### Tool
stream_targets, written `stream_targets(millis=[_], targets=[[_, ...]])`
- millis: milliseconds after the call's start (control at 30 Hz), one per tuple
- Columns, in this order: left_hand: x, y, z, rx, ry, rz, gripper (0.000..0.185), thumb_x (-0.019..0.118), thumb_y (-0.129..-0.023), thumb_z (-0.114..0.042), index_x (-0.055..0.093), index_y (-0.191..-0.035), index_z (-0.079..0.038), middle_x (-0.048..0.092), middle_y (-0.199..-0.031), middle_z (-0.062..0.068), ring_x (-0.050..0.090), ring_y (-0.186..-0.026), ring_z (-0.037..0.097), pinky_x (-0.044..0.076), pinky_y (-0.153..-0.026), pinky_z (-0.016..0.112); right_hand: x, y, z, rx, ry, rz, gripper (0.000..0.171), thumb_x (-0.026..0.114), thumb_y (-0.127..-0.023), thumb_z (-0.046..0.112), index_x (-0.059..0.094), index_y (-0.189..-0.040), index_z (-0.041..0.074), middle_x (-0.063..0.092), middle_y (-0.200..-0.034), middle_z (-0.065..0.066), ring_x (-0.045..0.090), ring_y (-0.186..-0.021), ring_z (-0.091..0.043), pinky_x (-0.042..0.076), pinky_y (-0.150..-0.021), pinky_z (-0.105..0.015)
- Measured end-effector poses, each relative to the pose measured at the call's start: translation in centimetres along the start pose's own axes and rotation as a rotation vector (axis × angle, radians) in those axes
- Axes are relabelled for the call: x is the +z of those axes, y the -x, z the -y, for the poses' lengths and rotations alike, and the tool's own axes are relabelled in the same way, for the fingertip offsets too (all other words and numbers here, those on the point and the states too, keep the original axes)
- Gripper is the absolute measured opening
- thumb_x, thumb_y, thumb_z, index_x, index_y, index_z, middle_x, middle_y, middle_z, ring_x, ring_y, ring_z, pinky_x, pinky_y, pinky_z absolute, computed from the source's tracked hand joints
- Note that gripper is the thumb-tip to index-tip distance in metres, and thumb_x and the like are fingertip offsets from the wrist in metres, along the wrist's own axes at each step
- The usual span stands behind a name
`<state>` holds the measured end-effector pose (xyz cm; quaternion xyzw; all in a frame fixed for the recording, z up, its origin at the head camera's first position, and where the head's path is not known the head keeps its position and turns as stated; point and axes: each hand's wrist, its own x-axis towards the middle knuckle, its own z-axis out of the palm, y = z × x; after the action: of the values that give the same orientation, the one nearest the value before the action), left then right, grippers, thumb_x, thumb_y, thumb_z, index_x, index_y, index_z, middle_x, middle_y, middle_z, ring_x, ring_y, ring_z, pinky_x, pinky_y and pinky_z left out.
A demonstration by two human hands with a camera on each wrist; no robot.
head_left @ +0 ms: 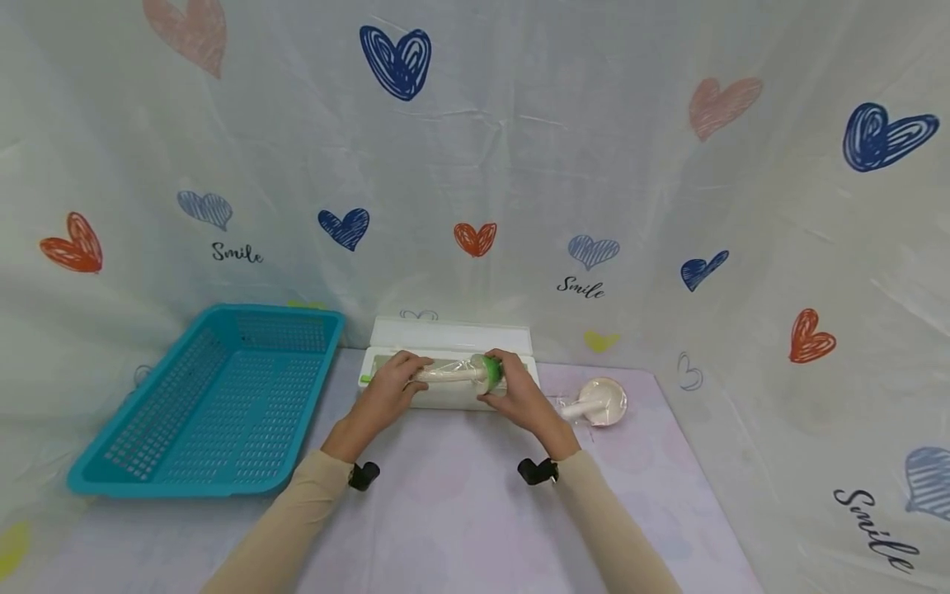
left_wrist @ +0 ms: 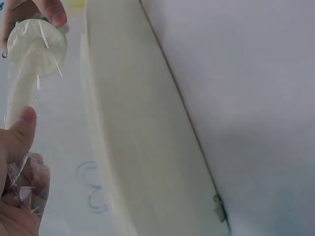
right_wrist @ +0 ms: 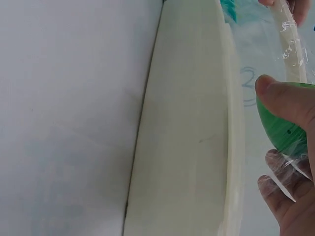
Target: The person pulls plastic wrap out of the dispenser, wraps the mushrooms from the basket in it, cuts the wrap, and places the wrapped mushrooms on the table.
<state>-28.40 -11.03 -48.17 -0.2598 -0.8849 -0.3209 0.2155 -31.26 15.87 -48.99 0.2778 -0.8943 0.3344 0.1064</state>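
both hands worked over a white cling-film dispenser box (head_left: 451,363) that sat at the back of the table (head_left: 460,511), close to the heart-printed backdrop (head_left: 594,165). the box's lid stood raised behind it. between the hands lay a cream-handled ladle with a green bowl (head_left: 467,374), held across the top of the box with clear cling film (left_wrist: 29,182) around it.

the left hand (head_left: 393,381) gripped the handle end: in the left wrist view its thumb pressed on the cream handle and the fingers below were curled into bunched film. the right hand (head_left: 515,388) held the bowl end, its thumb lying on the green bowl and its fingers curled under it, with film stretched over them in the right wrist view. both hands were therefore closed around the ladle, neither spread wide.

the ladle sat just above the box's front part, roughly level, handle toward the left and bowl toward the right. whether it touched the box could not be told.

a teal plastic basket (head_left: 215,404) stood on the table to the left of the box, near it but apart. a second ladle, cream all over (head_left: 599,403), lay on the table just to the right of the right hand, also looking film-wrapped. the person wore beige sleeves (head_left: 297,520), with a black wrist mount (head_left: 364,475) at each wrist.
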Motion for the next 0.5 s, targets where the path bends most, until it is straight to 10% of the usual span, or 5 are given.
stream_targets(millis=[500], targets=[[-0.99,-1.01,-0.56,0.083,0.023,-0.157,0.026,0.076,-0.088,-0.002,0.072,-0.114,0.001,0.072,-0.111,0.015,0.074,-0.101,0.03,0.061,-0.082,0.035,-0.87,-0.5,0.31,-0.087,-0.075,-0.11,0.074,0.087,-0.081,0.003,0.045,-0.142,0.002,0.052,-0.138,-0.019,0.056,-0.126,-0.03,0.053,-0.103,-0.043]])
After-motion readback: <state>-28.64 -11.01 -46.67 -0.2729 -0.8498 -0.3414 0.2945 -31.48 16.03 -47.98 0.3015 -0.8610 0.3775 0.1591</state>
